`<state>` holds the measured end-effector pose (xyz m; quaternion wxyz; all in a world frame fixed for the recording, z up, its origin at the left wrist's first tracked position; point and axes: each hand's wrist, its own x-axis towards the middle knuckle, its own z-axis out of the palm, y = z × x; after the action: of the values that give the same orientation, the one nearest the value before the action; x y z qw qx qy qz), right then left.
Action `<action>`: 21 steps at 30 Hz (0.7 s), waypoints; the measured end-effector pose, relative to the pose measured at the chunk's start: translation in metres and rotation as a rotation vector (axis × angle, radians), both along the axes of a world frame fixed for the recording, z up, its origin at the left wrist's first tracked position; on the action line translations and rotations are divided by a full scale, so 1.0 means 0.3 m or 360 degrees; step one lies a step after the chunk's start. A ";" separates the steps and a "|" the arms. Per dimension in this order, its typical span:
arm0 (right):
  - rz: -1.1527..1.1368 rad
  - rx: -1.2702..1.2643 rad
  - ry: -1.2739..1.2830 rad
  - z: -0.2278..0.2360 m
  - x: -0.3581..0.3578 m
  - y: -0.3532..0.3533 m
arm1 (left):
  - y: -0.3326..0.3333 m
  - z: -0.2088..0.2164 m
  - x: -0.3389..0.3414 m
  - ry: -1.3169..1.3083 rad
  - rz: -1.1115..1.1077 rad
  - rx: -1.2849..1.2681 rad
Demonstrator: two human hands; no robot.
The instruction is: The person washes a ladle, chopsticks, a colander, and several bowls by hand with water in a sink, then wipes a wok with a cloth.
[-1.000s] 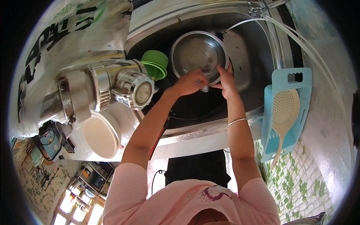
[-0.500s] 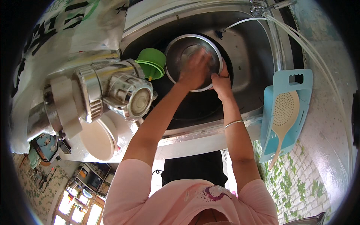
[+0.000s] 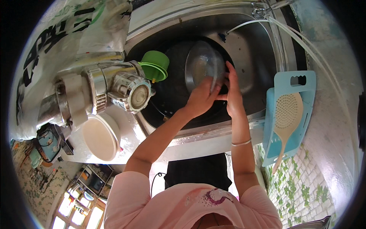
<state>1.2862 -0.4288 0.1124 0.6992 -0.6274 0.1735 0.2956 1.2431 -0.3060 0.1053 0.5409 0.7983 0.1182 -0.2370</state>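
Note:
A metal bowl (image 3: pixel 201 65), smeared by motion, is tilted on its side above a large dark round basin (image 3: pixel 166 95) in the sink. My left hand (image 3: pixel 203 97) grips the bowl's near rim, fingers partly hidden behind it. Just right of the bowl is my right hand (image 3: pixel 234 89), its fingers stretched out and apart, the thumb reaching toward the left hand. Whether its fingertips touch the bowl I cannot tell. A green cup-like container (image 3: pixel 155 63) stands left of the bowl, by the sink's left side.
The steel sink (image 3: pixel 249 65) surrounds the basin, with a tap (image 3: pixel 260 12) and a white hose (image 3: pixel 301 36) at the far right. A metal machine (image 3: pixel 114 89) juts in from the left above a cream tub (image 3: pixel 100 139). On the right, a blue rack (image 3: pixel 271 126) holds a cream strainer ladle (image 3: pixel 288 110).
The bowl has turned from facing up to tilted on its side. My left hand has moved from inside it to its near rim; my right hand has loosened and its fingers have straightened.

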 end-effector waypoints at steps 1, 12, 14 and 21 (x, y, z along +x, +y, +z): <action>0.0001 0.0027 0.0007 0.014 -0.001 -0.011 | 0.018 0.028 0.003 0.0025 0.0291 -0.0206; -0.0825 0.0671 0.0243 0.023 0.047 -0.070 | 0.132 0.003 0.029 0.0236 0.1561 -0.1352; -0.0864 0.0665 0.0147 0.053 0.050 -0.053 | 0.188 -0.141 0.043 0.0327 0.0970 -0.0334; -0.0922 0.0147 -0.0067 0.111 0.036 -0.014 | 0.167 -0.411 -0.018 -0.0807 -0.0343 0.1320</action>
<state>1.2971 -0.4330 0.1457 0.7857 -0.5253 0.3174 0.0782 1.2378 -0.2559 -0.0179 0.1618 0.9864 -0.0161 -0.0229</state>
